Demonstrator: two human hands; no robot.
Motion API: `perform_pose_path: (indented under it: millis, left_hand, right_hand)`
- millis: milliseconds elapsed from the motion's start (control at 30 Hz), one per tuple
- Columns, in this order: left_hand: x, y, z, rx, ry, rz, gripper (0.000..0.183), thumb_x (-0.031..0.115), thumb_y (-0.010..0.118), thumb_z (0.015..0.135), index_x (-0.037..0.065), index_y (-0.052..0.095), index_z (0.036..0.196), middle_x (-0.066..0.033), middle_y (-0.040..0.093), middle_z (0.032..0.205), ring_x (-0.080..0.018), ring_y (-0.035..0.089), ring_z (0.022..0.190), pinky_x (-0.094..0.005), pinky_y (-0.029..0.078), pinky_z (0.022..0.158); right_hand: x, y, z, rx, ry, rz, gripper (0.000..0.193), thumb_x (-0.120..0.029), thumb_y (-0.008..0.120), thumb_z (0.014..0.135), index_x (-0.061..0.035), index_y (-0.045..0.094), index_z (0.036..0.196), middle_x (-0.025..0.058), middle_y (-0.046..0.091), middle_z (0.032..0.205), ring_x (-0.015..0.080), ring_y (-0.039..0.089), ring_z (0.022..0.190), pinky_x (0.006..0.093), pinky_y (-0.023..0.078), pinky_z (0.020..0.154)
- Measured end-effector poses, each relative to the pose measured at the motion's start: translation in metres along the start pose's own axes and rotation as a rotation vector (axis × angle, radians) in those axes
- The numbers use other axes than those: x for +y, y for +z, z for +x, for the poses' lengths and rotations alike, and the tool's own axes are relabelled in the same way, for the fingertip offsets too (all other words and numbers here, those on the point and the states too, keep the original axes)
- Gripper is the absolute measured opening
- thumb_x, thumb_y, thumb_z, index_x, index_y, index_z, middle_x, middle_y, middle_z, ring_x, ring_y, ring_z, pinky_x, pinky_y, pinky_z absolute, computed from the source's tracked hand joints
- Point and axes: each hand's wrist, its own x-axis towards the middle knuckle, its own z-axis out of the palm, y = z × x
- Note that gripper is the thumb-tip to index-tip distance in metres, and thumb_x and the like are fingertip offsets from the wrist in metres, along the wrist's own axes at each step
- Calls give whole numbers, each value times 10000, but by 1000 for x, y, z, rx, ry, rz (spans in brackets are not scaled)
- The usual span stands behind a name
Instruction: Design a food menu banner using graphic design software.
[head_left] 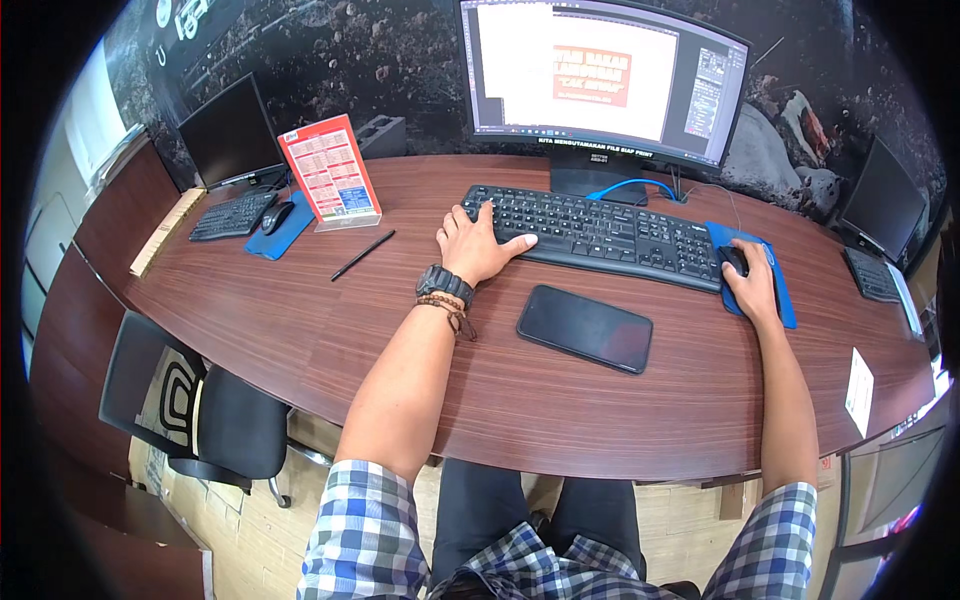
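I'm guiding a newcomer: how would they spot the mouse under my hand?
On the brown desk, find the lit monitor and long black keyboard before it. Just right of the keyboard, a black mouse sits on a blue pad under the right hand; the other mouse, at left, is uncovered.

Left hand (472,243) on keyboard (610,235), right hand (754,285) on mouse (735,261)
The mouse sits on a blue pad (783,298); a black phone (585,329) lies on the brown surface (560,425).

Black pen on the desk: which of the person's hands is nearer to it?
Left. The left hand is on the left end of the keyboard, just right of the pen; the right hand is on the mouse, beyond the keyboard's right end.
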Motion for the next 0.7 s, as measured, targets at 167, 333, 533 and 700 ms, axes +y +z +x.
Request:
perform_pose_path:
  millis: [167,333,533,700]
  left_hand:
    - [-1,1,0,-8,-5,11,1044,742,666,754,48,396,1487,-350,330,1465,-461,272,1400,-559,237,1122]
    - [-2,2,0,-7,3,30,1065,772,637,758,37,395,1489,-346,345,1462,-469,298,1396,-573,232,1131]
    - [-2,2,0,-2,2,16,1043,762,654,747,55,416,1476,-349,340,1457,-461,294,1385,-555,252,1109]
    - [-1,1,-1,-29,-4,38,1053,773,622,770,38,398,1490,-346,354,1453,-471,302,1393,-572,242,1125]
  right_hand:
    - [-3,-3,0,-25,-3,44,381,-128,650,798,0,639,1156,182,604,1153,347,584,1121,392,444,998]
    - [-9,-5,0,-3,-20,31,339,-126,655,797,1,662,1110,188,615,1121,346,601,1090,390,457,982]
    - [-7,-2,0,-8,27,12,442,-146,655,808,12,612,1219,203,592,1179,360,576,1131,396,439,1005]
    - [1,0,-1,-1,23,-21,519,-171,654,814,36,567,1283,217,577,1209,378,558,1156,404,426,1020]
